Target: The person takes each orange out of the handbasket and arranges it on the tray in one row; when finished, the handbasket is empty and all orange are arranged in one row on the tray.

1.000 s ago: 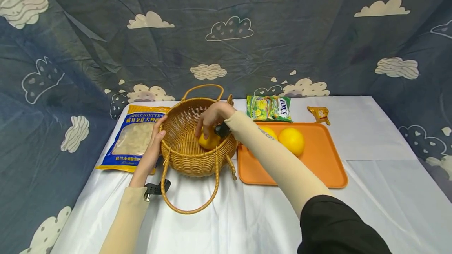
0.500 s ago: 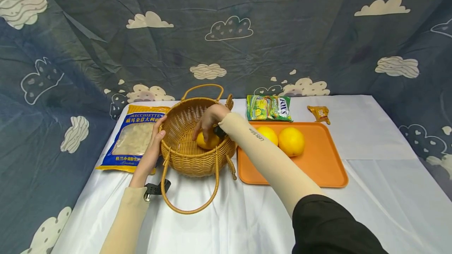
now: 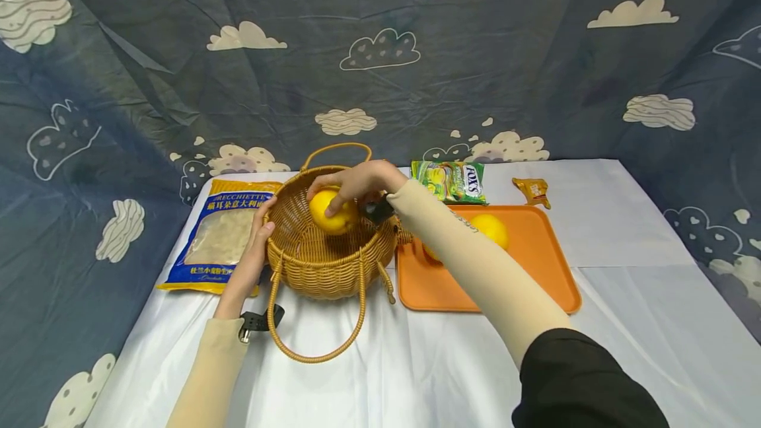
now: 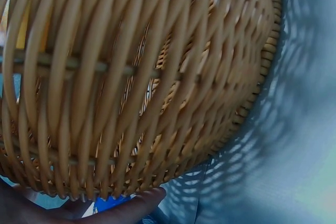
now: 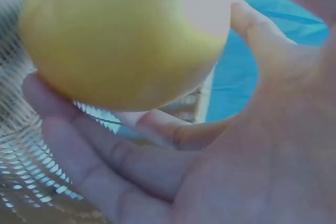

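My right hand (image 3: 362, 183) holds a yellow orange (image 3: 333, 212) inside the mouth of the wicker basket (image 3: 324, 281), above its bottom. In the right wrist view the fingers and thumb curve round the orange (image 5: 126, 40), which shows a bit of green at its top left. The basket stands upright, one handle up at the back and the other hanging down in front. My left hand (image 3: 252, 253) rests with fairly straight fingers against the basket's left side at the rim. In the left wrist view the weave (image 4: 131, 77) fills most of the picture.
An orange tray (image 3: 541, 276) on the right bears another orange (image 3: 490, 228) and one mostly hidden by my right forearm. Behind the tray lie a green candy bag (image 3: 450, 181) and a small orange-brown packet (image 3: 533, 191). A pasta bag (image 3: 217, 233) lies left of the basket.
My right hand has raised the orange from low in the basket towards its mouth and a little left. The left hand keeps its place on the basket.
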`<act>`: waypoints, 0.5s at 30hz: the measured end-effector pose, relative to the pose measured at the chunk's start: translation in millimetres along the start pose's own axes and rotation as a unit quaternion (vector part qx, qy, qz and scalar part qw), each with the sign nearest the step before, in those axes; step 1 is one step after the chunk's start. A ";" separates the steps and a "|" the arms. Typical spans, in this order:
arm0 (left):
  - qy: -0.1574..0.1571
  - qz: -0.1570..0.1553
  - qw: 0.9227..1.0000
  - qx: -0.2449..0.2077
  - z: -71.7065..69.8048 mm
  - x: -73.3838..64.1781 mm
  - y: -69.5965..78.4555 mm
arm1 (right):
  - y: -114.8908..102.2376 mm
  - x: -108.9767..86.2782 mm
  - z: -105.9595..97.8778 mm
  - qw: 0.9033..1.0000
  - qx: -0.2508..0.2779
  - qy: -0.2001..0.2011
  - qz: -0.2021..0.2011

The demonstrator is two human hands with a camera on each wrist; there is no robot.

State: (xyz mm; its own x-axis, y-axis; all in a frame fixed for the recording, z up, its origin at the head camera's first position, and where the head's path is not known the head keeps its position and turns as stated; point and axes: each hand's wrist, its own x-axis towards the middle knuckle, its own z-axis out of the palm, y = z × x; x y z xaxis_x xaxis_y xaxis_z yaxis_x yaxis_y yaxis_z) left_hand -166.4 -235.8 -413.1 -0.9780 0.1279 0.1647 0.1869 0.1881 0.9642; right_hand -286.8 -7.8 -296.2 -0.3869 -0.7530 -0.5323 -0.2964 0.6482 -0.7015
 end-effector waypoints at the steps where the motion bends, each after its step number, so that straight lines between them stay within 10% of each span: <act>1: 0.001 0.002 1.000 0.001 -0.8 1.1 -4.8 | 0.3 -5.4 -2.0 1.000 0.001 0.007 -0.016; 15: 0.006 0.012 1.000 0.011 -0.8 0.9 -11.6 | 51.1 -97.3 -25.5 0.986 0.094 0.071 -0.120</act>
State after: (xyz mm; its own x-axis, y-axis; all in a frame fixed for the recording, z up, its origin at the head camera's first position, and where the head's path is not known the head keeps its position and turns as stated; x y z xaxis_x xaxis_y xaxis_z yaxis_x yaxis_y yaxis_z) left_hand -169.5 -238.7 -424.0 -0.9744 0.1215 0.1893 0.2114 0.2074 0.9551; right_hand -286.6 101.5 -268.2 -0.4483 -0.8496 -0.2779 -0.2324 0.4110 -0.8815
